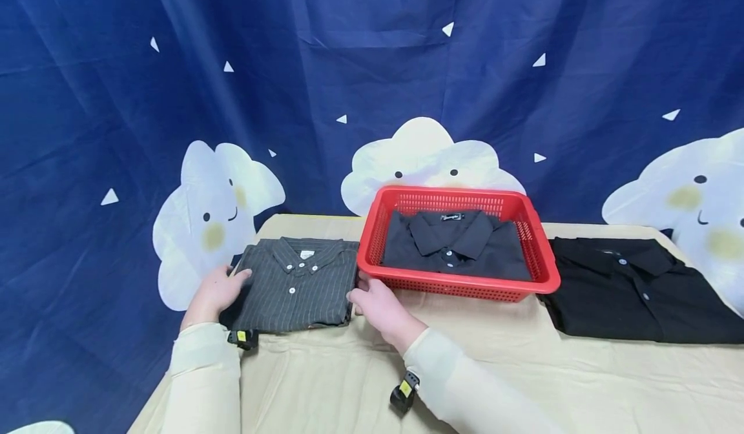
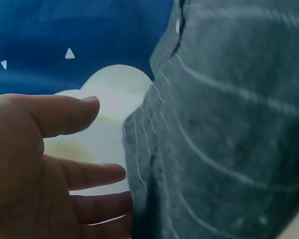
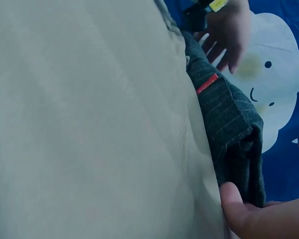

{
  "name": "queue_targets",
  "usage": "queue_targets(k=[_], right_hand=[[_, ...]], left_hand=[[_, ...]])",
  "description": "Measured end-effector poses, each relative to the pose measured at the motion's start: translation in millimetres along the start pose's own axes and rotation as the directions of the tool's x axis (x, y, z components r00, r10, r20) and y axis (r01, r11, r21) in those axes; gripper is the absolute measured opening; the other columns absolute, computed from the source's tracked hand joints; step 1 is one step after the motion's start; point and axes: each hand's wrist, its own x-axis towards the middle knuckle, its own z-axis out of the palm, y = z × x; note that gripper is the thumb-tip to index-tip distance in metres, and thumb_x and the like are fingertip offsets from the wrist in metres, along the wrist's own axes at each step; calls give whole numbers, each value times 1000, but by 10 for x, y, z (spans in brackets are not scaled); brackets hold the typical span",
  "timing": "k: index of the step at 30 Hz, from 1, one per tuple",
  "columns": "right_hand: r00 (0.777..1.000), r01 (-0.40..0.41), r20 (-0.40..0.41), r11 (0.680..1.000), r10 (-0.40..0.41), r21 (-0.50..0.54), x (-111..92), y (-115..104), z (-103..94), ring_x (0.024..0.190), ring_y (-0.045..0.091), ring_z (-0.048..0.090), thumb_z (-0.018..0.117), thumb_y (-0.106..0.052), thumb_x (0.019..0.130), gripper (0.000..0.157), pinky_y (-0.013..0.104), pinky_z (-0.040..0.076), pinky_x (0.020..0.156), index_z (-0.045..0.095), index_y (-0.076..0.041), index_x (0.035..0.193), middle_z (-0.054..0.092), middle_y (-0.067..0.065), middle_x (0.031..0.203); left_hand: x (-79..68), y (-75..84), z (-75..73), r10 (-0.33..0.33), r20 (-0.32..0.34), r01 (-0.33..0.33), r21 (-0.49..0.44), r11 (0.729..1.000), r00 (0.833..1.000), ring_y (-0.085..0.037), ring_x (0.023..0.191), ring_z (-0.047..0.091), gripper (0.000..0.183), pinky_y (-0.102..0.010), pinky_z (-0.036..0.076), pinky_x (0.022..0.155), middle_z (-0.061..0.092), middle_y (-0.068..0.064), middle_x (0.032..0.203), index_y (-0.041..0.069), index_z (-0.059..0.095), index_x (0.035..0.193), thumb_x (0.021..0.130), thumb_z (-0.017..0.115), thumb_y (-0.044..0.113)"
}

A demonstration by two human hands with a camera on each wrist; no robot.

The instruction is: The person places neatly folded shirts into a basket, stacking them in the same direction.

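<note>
A folded dark grey pinstriped shirt [image 1: 273,305] lies on the table at the left, collar away from me. My left hand [image 1: 212,295] is at its left edge; in the left wrist view the thumb is apart from the extended fingers, with the lower fingertips against the striped cloth [image 2: 229,129]. My right hand [image 1: 383,308] is at the opposite edge, between the shirt and a red basket. In the right wrist view a fingertip [image 3: 231,194] touches the near corner of the striped shirt [image 3: 229,124], where a small red tag [image 3: 207,83] shows.
The red plastic basket [image 1: 459,283] holds a folded dark shirt [image 1: 401,250] with its collar up. A folded black shirt [image 1: 616,305] lies right of it. A beige cloth [image 1: 465,330] covers the table; a blue curtain [image 1: 372,72] with clouds hangs behind.
</note>
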Motion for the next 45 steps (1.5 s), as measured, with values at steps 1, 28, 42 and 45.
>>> queue_targets(k=[1, 28, 42, 45], right_hand=[[1000, -12, -5, 1000, 12, 24, 9, 1, 11, 126, 31, 52, 57, -9, 92, 75, 47, 48, 97, 23, 8, 157, 34, 27, 156], [984, -111, -109, 967, 139, 229, 252, 86, 180, 71, 19, 56, 64, -20, 92, 21, 32, 47, 79, 58, -3, 103, 53, 9, 97], [998, -38, 49, 950, 24, 309, 386, 111, 99, 100, 20, 64, 62, -15, 97, 65, 32, 55, 79, 32, -2, 153, 54, 15, 138], [996, -42, 89, 944, 13, 329, 390, 121, 95, 121, 28, 59, 60, -13, 98, 70, 39, 54, 93, 26, -3, 158, 43, 19, 151]], left_hand=[[5, -14, 3, -8, 7, 8, 2, 1000, 1000, -58, 128, 41, 76, -64, 38, 103, 36, -44, 142, -20, 29, 145, 105, 41, 43], [167, -254, 105, -39, 18, 40, -64, 997, 999, -49, 118, 51, 75, -58, 43, 99, 45, -40, 137, -19, 44, 139, 104, 40, 47], [191, -196, 158, -66, 37, 72, -176, 982, 997, -54, 137, 32, 84, -60, 29, 112, 25, -41, 152, -17, 23, 151, 104, 40, 51], [195, -201, 164, -51, 48, 61, -224, 973, 998, -52, 135, 34, 84, -59, 30, 111, 26, -39, 152, -15, 22, 152, 105, 39, 52]])
